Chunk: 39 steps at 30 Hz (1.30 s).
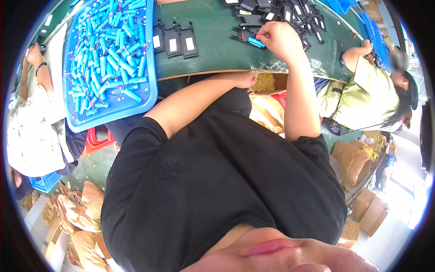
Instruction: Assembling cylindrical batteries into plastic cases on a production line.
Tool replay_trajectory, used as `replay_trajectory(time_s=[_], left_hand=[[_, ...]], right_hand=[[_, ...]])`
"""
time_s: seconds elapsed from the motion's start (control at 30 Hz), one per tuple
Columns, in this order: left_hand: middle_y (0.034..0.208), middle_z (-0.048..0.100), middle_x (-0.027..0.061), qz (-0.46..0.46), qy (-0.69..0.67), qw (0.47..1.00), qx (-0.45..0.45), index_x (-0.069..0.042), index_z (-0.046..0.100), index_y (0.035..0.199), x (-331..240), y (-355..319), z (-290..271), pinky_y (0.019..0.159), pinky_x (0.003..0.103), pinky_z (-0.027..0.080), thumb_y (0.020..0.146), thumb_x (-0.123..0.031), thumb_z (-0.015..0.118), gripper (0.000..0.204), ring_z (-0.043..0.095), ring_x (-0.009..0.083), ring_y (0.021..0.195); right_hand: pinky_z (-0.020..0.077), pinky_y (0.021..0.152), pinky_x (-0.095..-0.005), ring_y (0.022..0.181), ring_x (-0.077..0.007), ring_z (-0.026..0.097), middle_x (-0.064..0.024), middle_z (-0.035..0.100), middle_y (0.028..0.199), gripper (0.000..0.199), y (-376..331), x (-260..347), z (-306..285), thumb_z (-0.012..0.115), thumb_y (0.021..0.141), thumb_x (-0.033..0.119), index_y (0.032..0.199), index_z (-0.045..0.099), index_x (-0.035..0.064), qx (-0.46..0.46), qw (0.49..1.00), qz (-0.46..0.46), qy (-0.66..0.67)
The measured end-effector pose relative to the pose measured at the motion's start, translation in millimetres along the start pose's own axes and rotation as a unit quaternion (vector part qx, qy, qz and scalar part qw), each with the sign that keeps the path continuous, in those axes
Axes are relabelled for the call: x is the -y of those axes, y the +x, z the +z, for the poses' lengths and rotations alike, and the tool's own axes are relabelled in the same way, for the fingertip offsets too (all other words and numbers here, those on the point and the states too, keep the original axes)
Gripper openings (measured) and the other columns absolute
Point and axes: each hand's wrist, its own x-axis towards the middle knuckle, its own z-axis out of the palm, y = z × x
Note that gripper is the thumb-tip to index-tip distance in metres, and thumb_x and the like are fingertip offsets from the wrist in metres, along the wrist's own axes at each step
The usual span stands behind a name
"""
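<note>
OK, from my seat I couldn't see much of the left hand: it sat curled at the near edge of the green table, fingers mostly turned away, so I couldn't tell whether it held anything. The right hand had thumb and forefinger drawn close together at the right end of one blue cell; the fingertips overlapped it, and I couldn't tell whether they pinched it or only touched it. That cell lay at the lower right of one black housing, with a red wire looping above; the hand hid the housing's right side. Top frame edge cut off the housing pile, too overlapped for a sure count. I counted three separate black housings in a row beside the blue tray, each with one white label, the leftmost partly covered by the tray rim. One tray, heaped with blue cells and thin wires, too many to count. One open carton showed under the table, yellow contents, mostly blocked. I made out two co-workers, one left, one right.
</note>
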Motion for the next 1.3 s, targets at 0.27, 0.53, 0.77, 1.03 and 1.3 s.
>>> replay_trajectory(time_s=[0.27, 0.53, 0.77, 1.03, 1.3], left_hand=[[0.085, 0.064, 0.0112, -0.022, -0.024, 0.999, 0.019, -0.004, 0.058, 0.098, 12.0, -0.3, 7.9, 0.076, 0.04, 0.049, 0.1, -0.018, 0.059, 0.014, 0.061, 0.0237, 0.078], [0.093, 0.065, 0.0105, -0.05, -0.002, 0.998, 0.037, -0.002, 0.061, 0.109, 35.1, 9.5, 23.1, 0.084, 0.037, 0.05, 0.099, -0.017, 0.06, 0.018, 0.061, 0.0221, 0.087], [0.09, 0.063, 0.0109, -0.041, 0.008, 0.998, 0.048, -0.002, 0.059, 0.106, 20.2, 4.0, 12.4, 0.083, 0.037, 0.049, 0.099, -0.016, 0.06, 0.016, 0.061, 0.0224, 0.085], [0.09, 0.06, 0.0112, -0.012, -0.039, 0.998, 0.051, -0.002, 0.056, 0.101, 29.4, 3.1, 19.0, 0.082, 0.037, 0.048, 0.101, -0.015, 0.057, 0.014, 0.059, 0.0222, 0.087], [0.138, 0.063, 0.0299, 0.021, 0.023, 0.986, 0.161, -0.005, 0.038, 0.16, -3.0, 17.2, 15.1, 0.102, 0.053, 0.05, 0.102, -0.024, 0.055, 0.063, 0.067, 0.0404, 0.118]], right_hand=[[0.056, 0.073, -0.0411, 0.08, -0.0313, 0.071, -0.0098, 0.071, 0.084, 0.013, -46.0, -2.0, -20.3, 0.077, 0.084, 0.018, 0.092, 0.079, 0.008, -0.084, 0.995, -0.018, 0.055], [0.0534, 0.066, -0.0292, 0.068, -0.0133, 0.069, -0.0097, 0.076, 0.081, 0.013, -125.1, -75.5, -61.2, 0.077, 0.089, 0.01, 0.096, 0.08, -0.0003, -0.225, 0.936, 0.234, 0.139], [0.0607, 0.081, -0.0464, 0.083, -0.0376, 0.077, -0.0204, 0.078, 0.094, 0.029, -136.4, -185.6, -27.5, 0.074, 0.085, 0.031, 0.092, 0.083, 0.0052, -0.179, 0.904, 0.386, -0.048], [0.063, 0.068, -0.051, 0.074, -0.0407, 0.077, -0.0209, 0.075, 0.078, 0.033, -82.6, -206.2, -9.7, 0.058, 0.091, 0.03, 0.083, 0.082, 0.0078, -0.257, 0.814, 0.448, -0.267], [0.0431, 0.051, -0.0245, 0.054, -0.0062, 0.055, 0.0008, 0.064, 0.067, 0.01, -51.5, 23.8, 35.0, 0.073, 0.087, 0.005, 0.089, 0.08, 0.012, -0.341, 0.906, -0.039, 0.248]])
